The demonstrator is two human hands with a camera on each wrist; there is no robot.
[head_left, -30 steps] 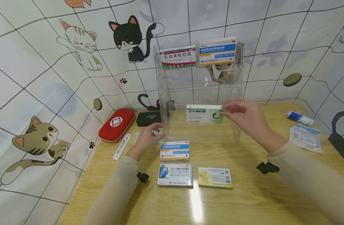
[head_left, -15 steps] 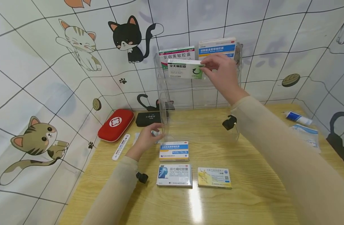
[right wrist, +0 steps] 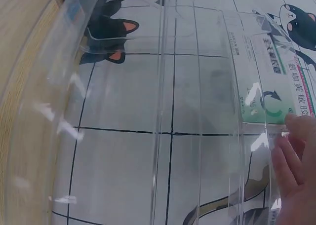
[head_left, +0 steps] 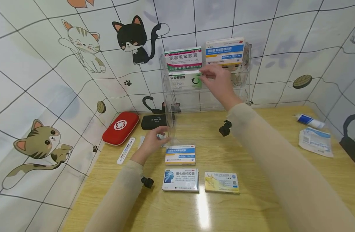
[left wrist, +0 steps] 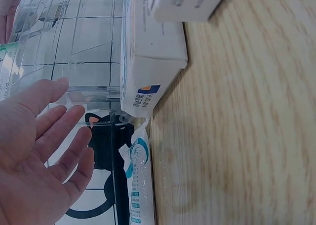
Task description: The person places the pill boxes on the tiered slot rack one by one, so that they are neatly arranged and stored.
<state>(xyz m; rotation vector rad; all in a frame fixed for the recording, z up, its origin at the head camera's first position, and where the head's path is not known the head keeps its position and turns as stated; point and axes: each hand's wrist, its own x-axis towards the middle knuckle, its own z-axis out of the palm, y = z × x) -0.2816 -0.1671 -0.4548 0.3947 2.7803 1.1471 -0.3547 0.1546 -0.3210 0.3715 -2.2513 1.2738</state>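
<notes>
My right hand (head_left: 219, 82) pinches the right end of a white and green medicine box (head_left: 184, 80). The box sits at the left of the second tier of a clear acrylic display rack (head_left: 206, 106), just below a red and green medicine box (head_left: 183, 59). In the right wrist view, thumb and fingertips meet the green corner of the white and green box (right wrist: 266, 87). Low at the rack's left side is my left hand (head_left: 152, 143), its fingers loosely extended in the left wrist view and nothing held. A blue and white medicine box (head_left: 224, 53) stands at top right.
On the wooden table lie another blue and white box (head_left: 180, 155), a grey-white box (head_left: 181, 180) and a yellow box (head_left: 221, 182). A red case (head_left: 120, 129), black box (head_left: 153, 122) and thermometer-like strip (head_left: 126, 150) are left; a tube (head_left: 310, 121) and packet (head_left: 316, 141) right.
My right hand has raised the white and green box from the rack's lower front, then moved it left and down into the second tier. The left hand stays in place.
</notes>
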